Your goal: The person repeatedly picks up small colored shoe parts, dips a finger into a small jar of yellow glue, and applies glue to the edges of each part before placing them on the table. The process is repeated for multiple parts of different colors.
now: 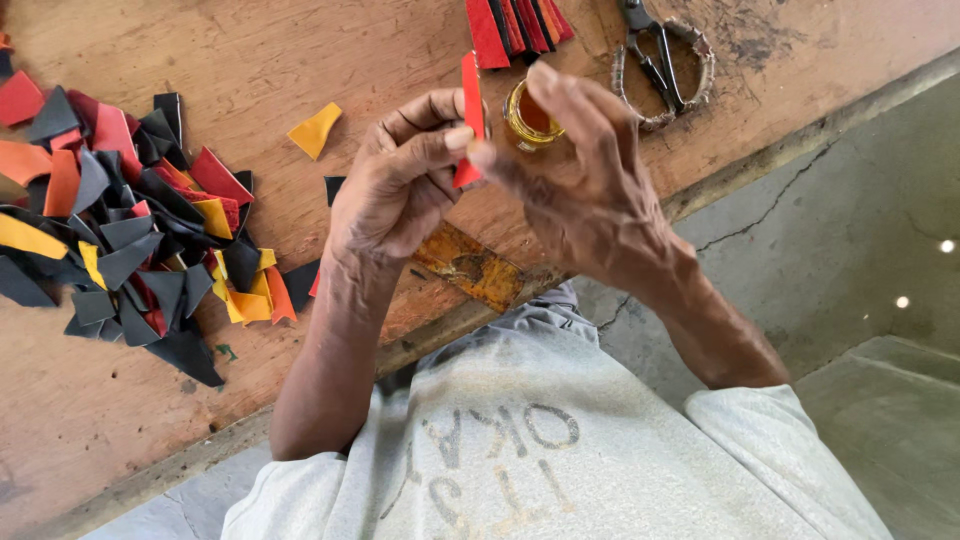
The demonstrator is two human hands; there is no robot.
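Pinching a narrow red leather strip [471,105] between both hands above the worn wooden worktop [300,60].

Heaped near the worktop's left edge lies a pile of black, red, orange and yellow leather offcuts [130,220], with one yellow scrap [314,129] apart from it. The left hand [395,185] and right hand [585,190] each close thumb and fingertips on the strip, held upright. Behind them sits a small glass jar of amber liquid [530,115]; metal scissors [650,50] lie toward the far right corner.

I'm seeing scissors [655,55] lying by a small amber jar [530,115], cut strips [515,25] stacked nearby, and black/red/yellow offcuts [130,230] piling on the wooden table [300,60].
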